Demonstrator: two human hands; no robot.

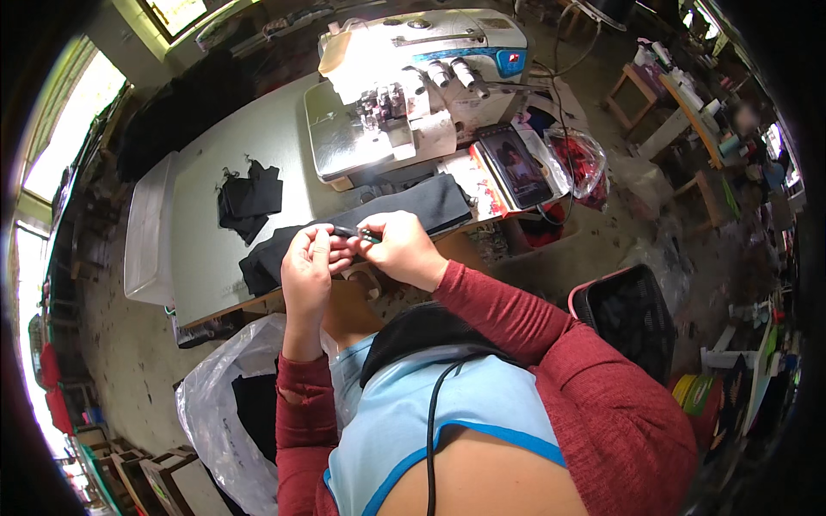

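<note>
Front of the body: a light-blue garment with darker blue trim fills the near view, a black cord running down over it.
Left hand: the left hand has thumb and fingertips together on a small dark item, apparently to steady its end.
Right hand: the right hand closes on the same item's other side, thumb towards the left fingertips (whether it is one piece or a tool against cloth, I cannot tell).
Small dark item: between the two hands, in front of the table's near edge, probably lifted there to be seen closely.
Folded black cloth: the long folded cloth lies along that edge just beyond the hands, seemingly laid flat for easy reach.
Black pieces: a loose heap sits on the pale table, apart from the long cloth.
Sewing machine: a white machine stands behind, its lit working area facing the person, presumably for close stitching.
Phone: a dark device rests right of the machine, its lit screen probably angled for viewing.
Basket: a dark, pink-rimmed basket stands by the right arm, perhaps for holding pieces.
</note>
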